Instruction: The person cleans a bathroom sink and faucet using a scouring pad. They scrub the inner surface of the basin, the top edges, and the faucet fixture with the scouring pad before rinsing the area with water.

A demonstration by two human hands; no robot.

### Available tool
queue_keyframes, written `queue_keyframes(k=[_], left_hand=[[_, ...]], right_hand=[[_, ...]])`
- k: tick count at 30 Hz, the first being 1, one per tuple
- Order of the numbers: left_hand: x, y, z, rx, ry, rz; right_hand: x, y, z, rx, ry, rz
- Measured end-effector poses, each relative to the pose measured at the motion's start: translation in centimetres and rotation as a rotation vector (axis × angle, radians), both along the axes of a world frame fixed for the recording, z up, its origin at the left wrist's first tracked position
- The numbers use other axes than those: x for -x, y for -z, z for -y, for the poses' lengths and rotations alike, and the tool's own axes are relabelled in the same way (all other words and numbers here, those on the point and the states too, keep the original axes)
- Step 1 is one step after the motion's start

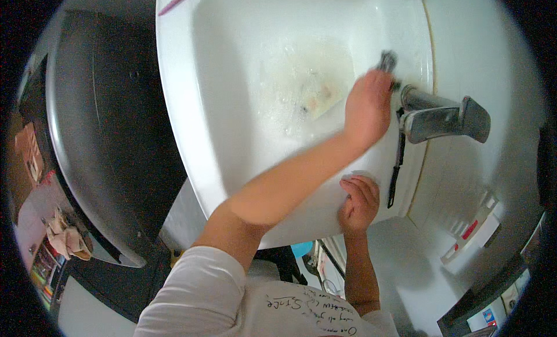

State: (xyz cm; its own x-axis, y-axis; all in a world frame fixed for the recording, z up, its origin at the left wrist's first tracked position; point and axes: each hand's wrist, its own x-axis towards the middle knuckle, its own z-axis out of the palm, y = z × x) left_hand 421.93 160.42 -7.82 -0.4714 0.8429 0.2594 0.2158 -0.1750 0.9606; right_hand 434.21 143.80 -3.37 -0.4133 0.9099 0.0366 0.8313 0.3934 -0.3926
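Note:
My left hand [371, 111] reaches across the white sink [217, 140] to its right side, beside the tap. It is closed on a dark grey, wiry-looking bundle [387, 60], blurred by motion; I cannot tell its exact kind. Lower down, my right hand [360, 203] is at the near right part of the sink with its fingers curled; what they may hold is hidden. Cloudy, bubbly water [290, 76] lies in the basin, and a pale, straight-edged object [326, 109] shows under it with small dark and brownish bits.
A grey metal tap [432, 122] juts over the right rim. Along that rim lies a long, thin black-handled utensil [395, 177]. A pink strip [175, 2] rests at the far left rim. Left stands a large dark appliance [110, 128]; a white rack [473, 228] hangs at right.

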Motion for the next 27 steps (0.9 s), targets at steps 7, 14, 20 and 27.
queue_keyframes(k=[7, 14, 20, 27], left_hand=[[1.5, 0.1, -2.8, 0.035, 0.065, -0.174], [-2.7, 1.6, 9.3, 0.181, 0.254, 0.106], [1.1, 2.3, -0.2, 0.107, -0.026, 0.005], [0.3, 1.2, 2.0, 0.076, 0.085, 0.036]], right_hand=[[0.4, 0.1, -0.6, -0.007, -0.033, -0.093], [-0.1, 0.8, 0.1, -0.122, 0.001, -0.056], [0.3, 0.6, 0.0, -0.042, -0.024, -0.085], [-0.2, 0.5, -0.1, -0.035, -0.012, -0.060]])
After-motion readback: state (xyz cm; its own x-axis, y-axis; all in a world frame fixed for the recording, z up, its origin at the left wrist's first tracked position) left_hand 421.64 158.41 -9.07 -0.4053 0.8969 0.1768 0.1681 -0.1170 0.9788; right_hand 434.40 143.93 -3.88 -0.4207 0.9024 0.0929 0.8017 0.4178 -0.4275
